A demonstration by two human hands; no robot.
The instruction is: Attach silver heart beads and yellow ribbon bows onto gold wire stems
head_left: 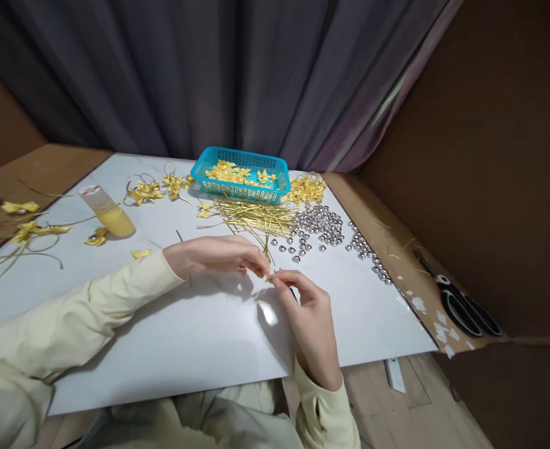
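Over the white board, my left hand [231, 254] and my right hand [311, 312] meet at the fingertips. Both are closed in a pinch on something small and pale that I cannot make out. Just beyond them lies a bundle of gold wires [259, 217]. Silvery heart-shaped beads [322, 224] spread to the right of the wires. Behind the wires stands a blue plastic basket [242, 194] with yellow ribbon flowers [228, 171] in it. More yellow flowers [305, 189] are heaped against its right side.
On the left a cloudy tube with yellow contents [113, 215] stands tilted. Flowers with wire loops [144, 189] lie behind it, others [32, 231] at the left edge. Black-handled scissors [466, 308] rest on the cardboard at right, near white paper scraps [418, 304]. A grey curtain [200, 75] hangs behind.
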